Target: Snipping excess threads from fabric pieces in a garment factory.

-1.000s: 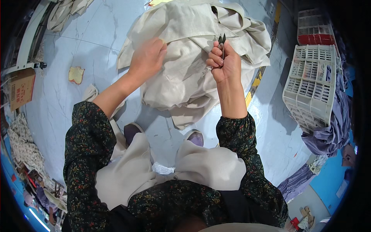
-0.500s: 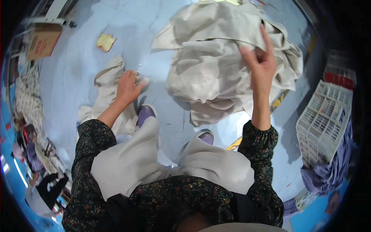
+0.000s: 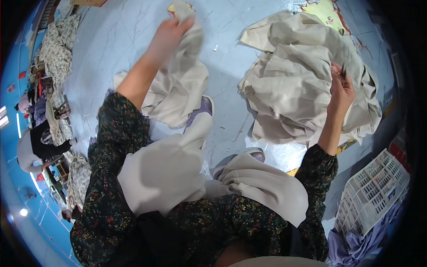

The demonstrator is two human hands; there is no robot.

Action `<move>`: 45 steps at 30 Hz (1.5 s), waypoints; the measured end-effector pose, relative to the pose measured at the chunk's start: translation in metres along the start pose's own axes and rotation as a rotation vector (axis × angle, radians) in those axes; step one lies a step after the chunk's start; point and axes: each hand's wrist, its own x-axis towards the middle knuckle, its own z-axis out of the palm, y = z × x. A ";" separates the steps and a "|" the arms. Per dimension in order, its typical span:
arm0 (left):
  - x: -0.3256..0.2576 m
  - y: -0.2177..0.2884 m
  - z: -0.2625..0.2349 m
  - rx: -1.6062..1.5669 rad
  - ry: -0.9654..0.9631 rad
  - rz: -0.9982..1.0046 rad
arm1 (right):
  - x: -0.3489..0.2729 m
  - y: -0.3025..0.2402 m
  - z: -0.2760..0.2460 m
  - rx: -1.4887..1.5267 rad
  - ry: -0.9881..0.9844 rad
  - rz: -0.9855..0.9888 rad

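My left hand grips the upper end of a beige cloth piece, lifting it off the floor; hand and cloth are smeared by motion. The cloth's lower part rests in folds beside my left shoe. Over the right side of a large heap of beige cloth, my right hand is closed, its fingertips pinching a small dark pointed thing. What kind of tool that is cannot be made out. The heap lies crumpled in front of my right shoe.
A white plastic basket stands at the right, with purple cloth beside it. Patterned cloth lies along the left, where another person bends over. A torn yellow patch shows in the floor behind the heap.
My left hand has closed on the small cloth piece and raised its end forward. My right hand has gone from fingers apart to a pinch. The whole view has shifted.
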 end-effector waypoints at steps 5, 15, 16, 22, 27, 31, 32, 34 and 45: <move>0.032 0.176 0.073 -0.476 -0.384 0.269 | -0.028 -0.049 0.028 0.436 0.135 -0.003; 0.065 0.139 0.127 0.364 -0.679 0.684 | -0.110 0.010 0.007 0.401 -0.005 0.644; 0.080 0.064 0.100 0.831 -0.338 0.648 | -0.111 0.020 0.008 0.471 -0.032 0.610; -0.084 -0.142 0.055 1.221 -0.531 -0.172 | -0.111 0.011 0.011 0.373 -0.092 0.631; 0.004 -0.092 0.033 0.509 -0.222 0.122 | -0.098 -0.005 0.041 0.307 -0.222 0.532; 0.054 0.061 0.073 0.034 -0.373 0.213 | -0.092 -0.014 0.061 0.335 -0.246 0.527; 0.055 0.113 0.096 -0.012 -0.394 0.298 | -0.094 -0.012 0.065 0.331 -0.269 0.541; 0.049 0.169 0.128 -0.301 -0.493 0.425 | -0.100 -0.005 0.074 0.282 -0.372 0.579; 0.045 -0.110 0.038 0.920 -0.636 0.411 | -0.106 -0.007 0.085 0.230 -0.402 0.635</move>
